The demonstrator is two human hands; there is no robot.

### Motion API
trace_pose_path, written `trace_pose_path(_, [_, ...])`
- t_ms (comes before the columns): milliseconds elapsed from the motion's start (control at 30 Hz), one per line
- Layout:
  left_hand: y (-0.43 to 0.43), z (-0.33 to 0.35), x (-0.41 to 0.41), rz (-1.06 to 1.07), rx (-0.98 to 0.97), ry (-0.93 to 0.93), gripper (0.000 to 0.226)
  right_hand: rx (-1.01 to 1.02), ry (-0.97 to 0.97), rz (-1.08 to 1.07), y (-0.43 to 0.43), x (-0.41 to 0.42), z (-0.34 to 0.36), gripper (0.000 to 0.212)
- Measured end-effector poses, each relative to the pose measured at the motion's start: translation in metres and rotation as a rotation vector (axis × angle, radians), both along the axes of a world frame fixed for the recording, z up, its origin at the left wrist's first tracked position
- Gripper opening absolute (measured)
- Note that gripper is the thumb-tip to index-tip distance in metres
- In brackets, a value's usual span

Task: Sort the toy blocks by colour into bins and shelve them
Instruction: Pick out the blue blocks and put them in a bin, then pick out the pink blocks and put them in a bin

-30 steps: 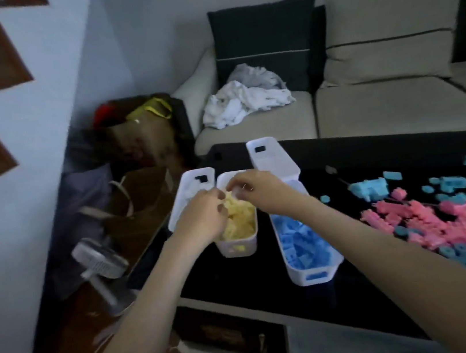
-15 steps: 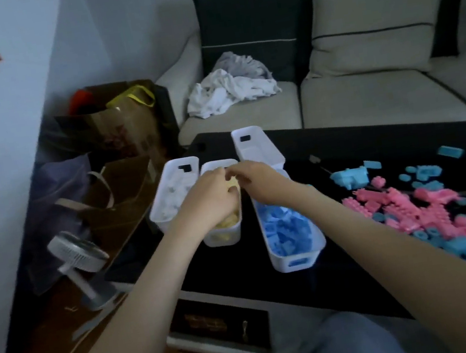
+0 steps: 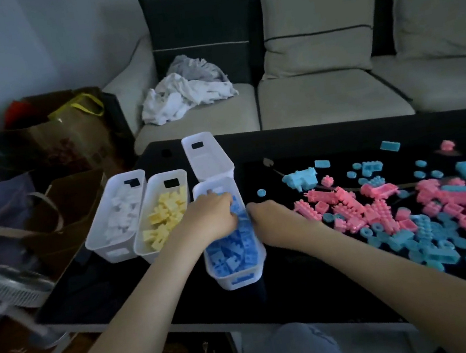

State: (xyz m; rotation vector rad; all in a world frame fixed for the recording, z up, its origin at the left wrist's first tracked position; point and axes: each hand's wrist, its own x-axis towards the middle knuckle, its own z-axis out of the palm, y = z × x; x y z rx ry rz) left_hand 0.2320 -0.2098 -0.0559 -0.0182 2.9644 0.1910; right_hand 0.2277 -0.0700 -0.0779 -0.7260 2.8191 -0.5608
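Note:
Four white bins stand at the left end of the black table (image 3: 115,287). One bin holds white blocks (image 3: 115,253), one holds yellow blocks (image 3: 150,255), one holds blue blocks (image 3: 239,280), and one stands empty (image 3: 208,162) behind it. My left hand (image 3: 208,220) lies over the blue bin's left rim with its fingers curled down inside. My right hand (image 3: 272,222) curls against the same bin's right rim. A loose pile of pink blocks (image 3: 351,207) and light blue blocks (image 3: 416,239) covers the table's right half.
A beige sofa (image 3: 319,97) with crumpled cloths (image 3: 183,96) stands behind the table. Paper bags (image 3: 67,131) and a small white fan (image 3: 15,287) crowd the floor to the left. My knee (image 3: 288,352) is at the table's near edge.
Both hands have left the yellow bin and moved right to the blue bin, one on each side of it. The view has swung right.

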Motion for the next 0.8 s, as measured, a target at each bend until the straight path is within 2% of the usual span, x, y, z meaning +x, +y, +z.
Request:
trace_pose_path(100, [-0.02,-0.004,-0.002,0.009,-0.045,0.008,0.044,-0.002,0.038,0.083,-0.022,-0.005,-0.001,0.013])
trace_pose_path(167, [-0.028,-0.006,-0.002,-0.001,-0.021,0.031,0.044,0.048,0.152,0.058,-0.03,-0.024,-0.004,0.015])
trace_pose_path(200, [-0.03,-0.008,-0.003,-0.006,-0.004,0.04,0.045,0.041,0.207,0.022,-0.033,-0.038,-0.008,0.021])
trace_pose_path(267, [-0.029,-0.009,-0.006,-0.01,0.012,0.062,0.044,-0.007,0.246,-0.006,-0.035,-0.067,-0.011,0.048])
trace_pose_path(333, [-0.026,-0.013,-0.008,-0.004,-0.011,0.086,0.042,0.006,0.222,0.069,-0.044,-0.095,-0.012,0.066])
trace_pose_path(400, [-0.02,-0.016,-0.006,-0.017,-0.068,0.151,0.04,0.088,0.238,0.147,-0.056,-0.117,-0.017,0.061])
trace_pose_path(467, [-0.017,-0.019,0.0,-0.031,-0.055,0.23,0.038,0.115,0.257,0.129,-0.065,-0.132,-0.025,0.043])
trace_pose_path(567, [-0.018,-0.021,0.008,-0.024,0.064,0.238,0.039,0.065,0.341,0.093,-0.067,-0.139,-0.026,0.022])
trace_pose_path(633, [-0.024,-0.022,0.008,-0.006,0.111,0.194,0.041,-0.052,0.417,0.095,-0.067,-0.142,-0.023,0.015])
trace_pose_path(700, [-0.028,-0.022,0.002,0.028,0.206,0.203,0.039,-0.113,0.479,0.098,-0.066,-0.145,-0.02,0.022])
trace_pose_path(800, [-0.033,-0.015,-0.01,0.075,0.277,0.289,0.033,-0.026,0.479,0.138,-0.072,-0.155,-0.018,0.054])
